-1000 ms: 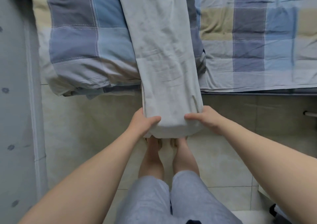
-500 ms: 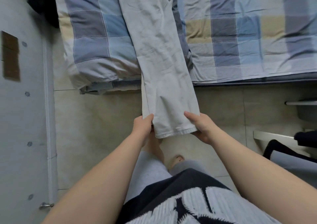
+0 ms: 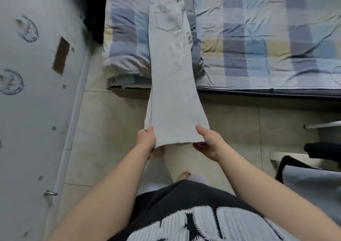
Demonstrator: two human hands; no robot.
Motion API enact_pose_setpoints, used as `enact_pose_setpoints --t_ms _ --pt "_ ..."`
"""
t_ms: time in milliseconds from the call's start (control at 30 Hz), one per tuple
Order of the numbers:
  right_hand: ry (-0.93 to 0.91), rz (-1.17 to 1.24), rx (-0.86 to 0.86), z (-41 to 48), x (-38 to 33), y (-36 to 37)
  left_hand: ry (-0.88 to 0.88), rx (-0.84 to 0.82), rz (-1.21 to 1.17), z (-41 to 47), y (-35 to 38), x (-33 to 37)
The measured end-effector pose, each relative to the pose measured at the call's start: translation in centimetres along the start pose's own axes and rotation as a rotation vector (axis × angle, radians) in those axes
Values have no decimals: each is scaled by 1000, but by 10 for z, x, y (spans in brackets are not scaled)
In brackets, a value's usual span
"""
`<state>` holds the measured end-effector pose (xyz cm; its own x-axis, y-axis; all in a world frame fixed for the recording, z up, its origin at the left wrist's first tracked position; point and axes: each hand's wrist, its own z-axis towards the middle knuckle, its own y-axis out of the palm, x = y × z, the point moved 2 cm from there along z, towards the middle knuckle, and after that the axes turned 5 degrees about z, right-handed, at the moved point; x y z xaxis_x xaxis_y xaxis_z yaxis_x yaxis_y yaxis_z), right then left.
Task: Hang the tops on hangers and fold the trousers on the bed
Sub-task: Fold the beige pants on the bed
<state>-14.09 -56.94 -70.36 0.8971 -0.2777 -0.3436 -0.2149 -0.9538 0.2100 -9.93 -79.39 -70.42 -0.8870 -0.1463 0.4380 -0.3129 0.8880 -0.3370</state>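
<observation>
Pale grey trousers (image 3: 171, 70) lie folded lengthwise, one leg over the other. Their waist and back pocket rest on the checked bed (image 3: 267, 37), and the legs stretch off the bed's edge toward me above the floor. My left hand (image 3: 146, 140) pinches the left corner of the leg hems. My right hand (image 3: 208, 142) grips the right corner, thumb on top and fingers underneath. The cloth is pulled taut between the bed and my hands.
A folded checked quilt (image 3: 125, 43) lies on the bed under the trousers' left side. A pale wardrobe door (image 3: 33, 93) with a small knob stands at the left. Dark garments and a white rail (image 3: 321, 124) are at the right. Tiled floor (image 3: 110, 130) lies below.
My view has risen and drawn back, so the trousers' waist and pocket now show. Both hands have lifted the hems and pulled the legs out straight toward me.
</observation>
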Motion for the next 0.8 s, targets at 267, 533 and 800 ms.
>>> enact_pose_setpoints --t_ms 267,533,800 --pt "136 -75 39 -64 100 -49 -156 -32 60 -64 -31 -104" --pt "79 -60 72 -67 77 -30 -113 -10 -94 -66 -35 -83" --pt "-45 -24 87 -38 -40 20 -18 20 -270 -25 -11 32"
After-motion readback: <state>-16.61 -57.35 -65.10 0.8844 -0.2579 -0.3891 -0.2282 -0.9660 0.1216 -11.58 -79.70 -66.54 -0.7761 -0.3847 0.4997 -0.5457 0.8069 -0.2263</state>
